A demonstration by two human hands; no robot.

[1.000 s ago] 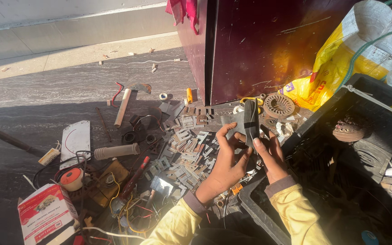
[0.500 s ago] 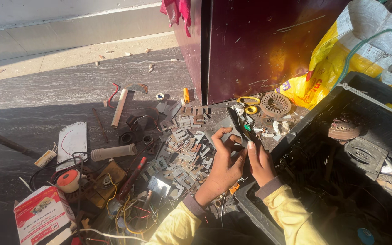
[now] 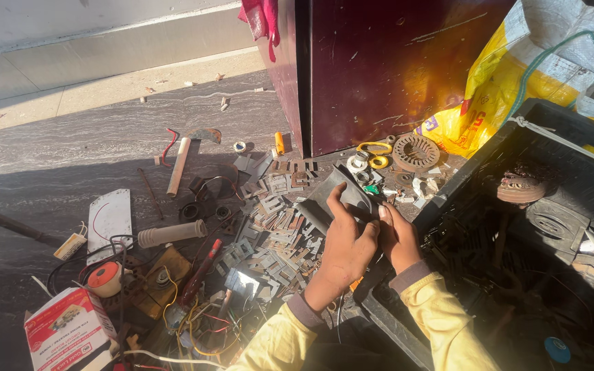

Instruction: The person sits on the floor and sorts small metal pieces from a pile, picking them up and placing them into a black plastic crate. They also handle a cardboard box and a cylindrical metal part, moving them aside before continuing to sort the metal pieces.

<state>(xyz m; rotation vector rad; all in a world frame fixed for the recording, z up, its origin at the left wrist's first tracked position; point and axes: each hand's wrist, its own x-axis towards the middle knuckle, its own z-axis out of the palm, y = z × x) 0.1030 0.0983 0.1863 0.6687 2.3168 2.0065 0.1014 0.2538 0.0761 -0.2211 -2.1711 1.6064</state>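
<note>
Beside the black crate (image 3: 489, 165) and above the scattered metal plates (image 3: 269, 233), the left hand (image 3: 344, 249) and right hand (image 3: 399, 237) close together on a dark flat part (image 3: 342, 196), its long axis slanting up-left, the left hand nearer its far end.

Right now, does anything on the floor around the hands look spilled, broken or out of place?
Yes. Small grey E-shaped metal plates lie strewn in a loose heap on the stone floor, mixed with tangled red and yellow wires. Both the left hand and the right hand hold a flat dark grey piece above the mess. Nothing looks freshly broken.
</note>
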